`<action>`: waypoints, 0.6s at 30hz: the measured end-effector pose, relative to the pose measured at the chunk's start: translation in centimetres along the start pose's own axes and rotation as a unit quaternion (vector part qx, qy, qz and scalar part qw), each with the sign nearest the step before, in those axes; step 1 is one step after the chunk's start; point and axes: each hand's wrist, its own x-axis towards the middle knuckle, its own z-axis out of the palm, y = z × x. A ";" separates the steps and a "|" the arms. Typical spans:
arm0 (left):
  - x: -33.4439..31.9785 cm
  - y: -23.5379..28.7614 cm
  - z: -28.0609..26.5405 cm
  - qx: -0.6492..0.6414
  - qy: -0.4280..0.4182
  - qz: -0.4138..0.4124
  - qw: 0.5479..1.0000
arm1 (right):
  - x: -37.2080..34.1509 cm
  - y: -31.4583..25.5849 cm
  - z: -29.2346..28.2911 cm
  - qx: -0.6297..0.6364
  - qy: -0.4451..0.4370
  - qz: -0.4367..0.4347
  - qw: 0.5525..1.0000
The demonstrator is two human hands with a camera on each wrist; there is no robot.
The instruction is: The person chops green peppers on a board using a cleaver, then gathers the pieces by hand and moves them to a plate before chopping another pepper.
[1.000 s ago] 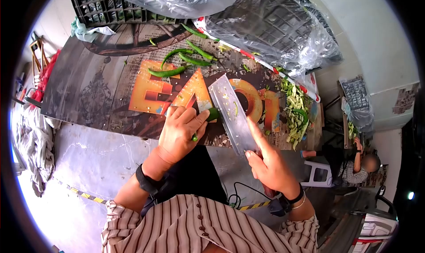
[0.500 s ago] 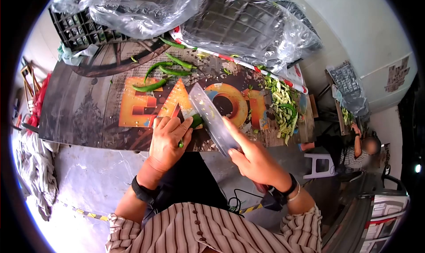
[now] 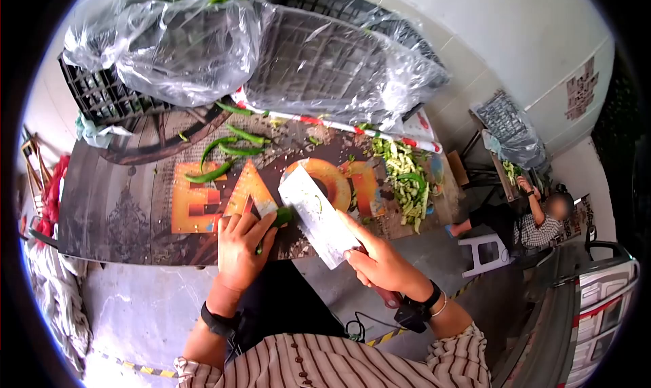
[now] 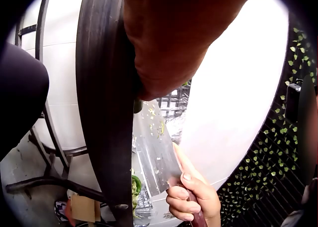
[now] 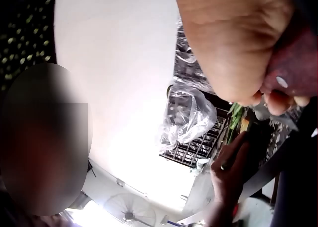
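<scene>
My left hand (image 3: 241,249) grips green chili peppers against the tabletop near its front edge. The cut end of a green chili pepper (image 3: 282,216) pokes out past the fingertips toward the blade. In my right hand (image 3: 386,269) is a cleaver (image 3: 319,215), held by its dark red handle (image 3: 386,297), with the index finger laid along the blade. Small green bits cling to the broad blade, seen again in the left wrist view on the cleaver (image 4: 156,142). Several whole green chilies (image 3: 234,149) lie beyond my left hand. Chopped chilies (image 3: 403,184) are heaped to the right.
Crates under clear plastic (image 3: 325,62) stand along the table's back edge, with a black crate (image 3: 102,93) at the back left. Seeds and scraps dot the printed tabletop (image 3: 122,205). Another person (image 3: 536,218) sits at a table on the far right, near a white stool (image 3: 483,252).
The head view has shifted, so the table sits lower and further left. The cleaver's face now shows broader and brighter beside the chili. Both hands keep their grips.
</scene>
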 end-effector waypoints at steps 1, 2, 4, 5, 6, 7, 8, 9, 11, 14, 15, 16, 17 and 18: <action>0.1 0.1 0.1 0.001 0.007 0.006 1.000 | 0.4 0.7 -0.5 -0.003 0.004 -0.007 1.000; 0.1 0.1 0.0 -0.004 0.005 0.002 1.000 | 0.8 1.5 -1.0 -0.046 0.048 -0.028 0.997; -0.2 0.0 -0.1 0.001 0.006 -0.002 1.000 | 0.4 1.6 -1.4 -0.054 0.087 -0.030 0.994; -0.2 -0.1 -0.1 0.006 0.009 -0.004 1.000 | 0.2 1.1 -1.7 -0.022 0.083 -0.013 0.996; -0.3 0.0 -0.1 0.002 0.006 -0.010 1.000 | 0.0 1.1 -1.6 -0.019 0.088 -0.020 0.996; -0.3 0.1 -0.1 -0.006 0.001 -0.013 1.000 | -0.3 1.1 -1.5 -0.014 0.096 -0.024 0.995; -0.3 0.2 -0.3 0.004 -0.003 -0.010 1.000 | -0.6 1.1 -1.3 -0.012 0.099 -0.023 0.995; -0.3 0.2 -0.2 0.003 -0.006 -0.006 1.000 | -0.8 1.0 -1.0 -0.001 0.095 -0.031 0.995; -0.3 0.1 -0.2 -0.006 -0.005 -0.015 1.000 | -0.9 1.2 -0.4 0.013 0.094 -0.044 0.994; -0.4 -0.4 -0.2 -0.049 0.006 -0.049 0.998 | -0.6 2.1 0.1 0.036 0.049 -0.039 0.997; -0.3 -0.5 -0.1 -0.115 0.019 -0.078 0.990 | -0.6 2.3 0.0 0.038 0.055 -0.041 0.997; -0.2 -0.3 -0.7 -0.172 -0.013 -0.140 0.975 | -0.5 2.8 -0.1 0.054 0.050 -0.038 0.997; 0.0 -0.4 -0.7 -0.173 -0.014 -0.137 0.975 | -0.3 3.2 -0.3 0.069 0.043 -0.037 0.996; 0.2 -0.7 -0.8 -0.163 -0.033 -0.120 0.979 | 0.0 3.9 -0.6 0.082 0.060 -0.043 0.994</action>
